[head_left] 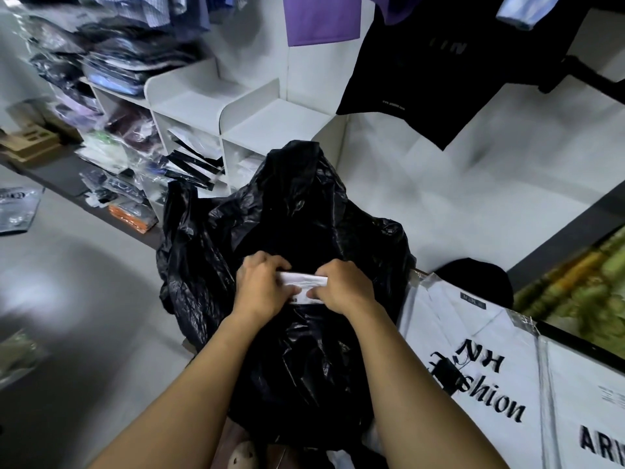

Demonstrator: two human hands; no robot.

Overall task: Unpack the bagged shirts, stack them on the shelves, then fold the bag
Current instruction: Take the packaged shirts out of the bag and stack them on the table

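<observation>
Black, glossy and heavily creased, the plastic bag (287, 214) fills the centre of the frame, standing crumpled on the pale floor just in front of the white shelves (209, 106) at upper left. Its long axis runs from the bottom centre up toward the shelves, with the bunched top pointing to the upper centre. At the bag's middle a packaged shirt (304, 282) shows as a narrow white band lying left to right across the frame; only this edge is visible, the remainder being hidden in the dark plastic. The left hand (262, 286) and right hand (345, 289) grip the band at its two ends, fingers curled over its upper edge and pressed together, knuckles toward the camera. Flat white shirt packs (473, 333) printed "NH Fashion" lie at lower right, just beside the bag. A black T-shirt (439, 62) hangs at upper right.
</observation>
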